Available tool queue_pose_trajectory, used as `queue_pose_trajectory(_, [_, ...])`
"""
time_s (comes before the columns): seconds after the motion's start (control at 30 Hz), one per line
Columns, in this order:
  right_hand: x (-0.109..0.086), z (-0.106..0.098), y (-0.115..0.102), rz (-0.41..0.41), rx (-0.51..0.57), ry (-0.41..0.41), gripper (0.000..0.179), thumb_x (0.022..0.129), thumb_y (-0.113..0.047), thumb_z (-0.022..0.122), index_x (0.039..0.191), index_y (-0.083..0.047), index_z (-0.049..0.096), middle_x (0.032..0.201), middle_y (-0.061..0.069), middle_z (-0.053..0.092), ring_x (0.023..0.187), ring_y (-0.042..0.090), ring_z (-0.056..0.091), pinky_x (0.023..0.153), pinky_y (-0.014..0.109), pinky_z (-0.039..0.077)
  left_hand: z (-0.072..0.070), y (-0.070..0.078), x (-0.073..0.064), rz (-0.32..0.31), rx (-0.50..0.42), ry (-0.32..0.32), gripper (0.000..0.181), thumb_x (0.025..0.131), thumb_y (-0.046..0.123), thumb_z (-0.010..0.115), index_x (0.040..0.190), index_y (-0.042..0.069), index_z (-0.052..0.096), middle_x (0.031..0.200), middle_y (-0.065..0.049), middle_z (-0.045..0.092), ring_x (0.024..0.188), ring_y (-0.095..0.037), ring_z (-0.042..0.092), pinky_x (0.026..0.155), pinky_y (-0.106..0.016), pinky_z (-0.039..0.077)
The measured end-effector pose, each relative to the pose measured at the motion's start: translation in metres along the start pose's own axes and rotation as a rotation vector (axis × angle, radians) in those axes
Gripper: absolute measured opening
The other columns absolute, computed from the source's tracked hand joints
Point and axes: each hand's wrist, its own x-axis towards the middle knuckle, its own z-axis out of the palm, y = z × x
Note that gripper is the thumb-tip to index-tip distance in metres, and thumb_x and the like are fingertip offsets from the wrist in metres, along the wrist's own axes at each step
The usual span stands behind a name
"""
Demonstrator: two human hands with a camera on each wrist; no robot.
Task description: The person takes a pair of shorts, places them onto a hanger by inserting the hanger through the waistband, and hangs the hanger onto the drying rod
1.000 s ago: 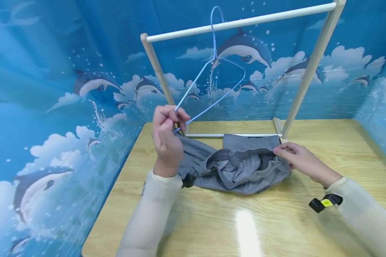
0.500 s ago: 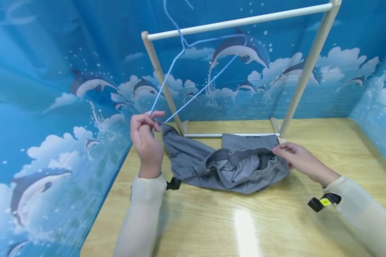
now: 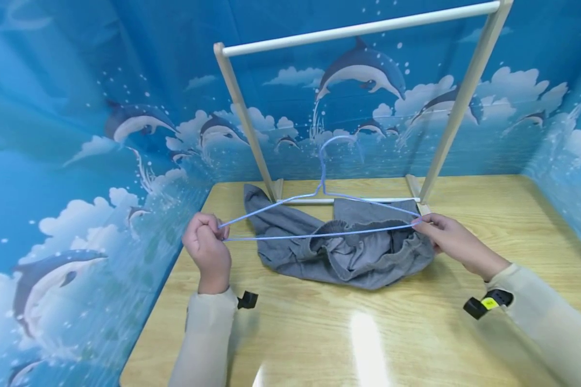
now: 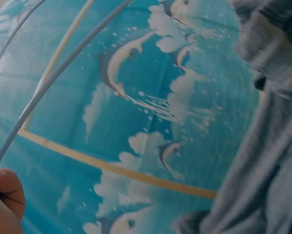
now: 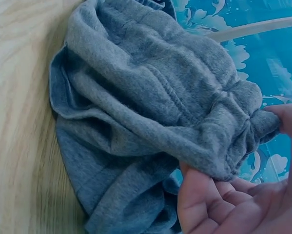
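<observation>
A light blue wire hanger point(image 3: 323, 174) lies across the view above a pair of grey pants point(image 3: 368, 275), its hook pointing away from me. My left hand point(image 3: 208, 250) grips the hanger's left end; in the left wrist view, the wire runs up from the fingers. With thumb and fingers, my right hand point(image 3: 457, 242) pinches the right side of the gathered elastic waistband. The hanger's right end overlaps those fingertips in the head view. In the right wrist view, the waistband cloth point(image 5: 209, 73) bunches between thumb and fingers.
Behind the pants stands a wooden rack with a white top rail point(image 3: 363, 29) and a low rail close to the tabletop point(image 3: 314, 333). A dolphin-print curtain point(image 3: 140, 70) encloses the back and sides. A dark camera point(image 3: 248, 300) sits at the left wrist.
My left hand moved left and then down, and the hanger swung from upright in front of the rack to low across the pants. The right hand stays at the waistband.
</observation>
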Motion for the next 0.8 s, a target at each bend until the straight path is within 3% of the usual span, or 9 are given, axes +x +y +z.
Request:
queue_pose_trajectory(0.17, [-0.005, 0.002, -0.002, 0.024, -0.002, 0.001, 0.060, 0.110, -0.048, 0.045, 0.139, 0.005, 0.047, 0.091, 0.004, 0.048, 0.077, 0.016, 0.050, 0.072, 0.032, 0.053, -0.015, -0.004, -0.011, -0.035, 0.047, 0.043, 0.019, 0.081, -0.009, 0.028, 0.063, -0.012, 0.028, 0.053, -0.001, 0.036, 0.044, -0.012, 0.030, 0.042, -0.026, 0.026])
queue_pose_trajectory(0.37, [-0.012, 0.004, -0.004, 0.014, -0.005, -0.014, 0.063, 0.110, -0.047, 0.044, 0.147, 0.005, 0.042, 0.090, 0.005, 0.045, 0.077, 0.016, 0.048, 0.073, 0.032, 0.054, -0.019, -0.003, -0.017, -0.036, 0.043, 0.111, 0.017, 0.081, -0.009, 0.028, 0.064, -0.013, 0.027, 0.054, -0.001, 0.038, 0.044, -0.011, 0.031, 0.041, -0.027, 0.024])
queue_pose_trajectory(0.63, [-0.017, 0.003, -0.009, -0.002, 0.032, -0.016, 0.062, 0.111, -0.042, 0.044, 0.151, 0.005, 0.039, 0.085, 0.003, 0.044, 0.074, 0.014, 0.047, 0.071, 0.032, 0.054, -0.022, -0.001, -0.013, 0.038, 0.025, 0.161, 0.017, 0.081, -0.009, 0.027, 0.064, -0.010, 0.025, 0.053, -0.003, 0.034, 0.042, -0.010, 0.030, 0.042, -0.025, 0.022])
queue_pose_trajectory(0.8, [-0.018, 0.003, -0.009, -0.003, 0.044, -0.018, 0.060, 0.111, -0.041, 0.044, 0.149, 0.006, 0.040, 0.083, 0.001, 0.044, 0.072, 0.013, 0.047, 0.071, 0.031, 0.054, -0.022, -0.002, -0.016, 0.057, -0.006, 0.139, 0.020, 0.084, -0.009, 0.028, 0.064, -0.011, 0.026, 0.051, -0.004, 0.036, 0.042, -0.012, 0.031, 0.042, -0.025, 0.024])
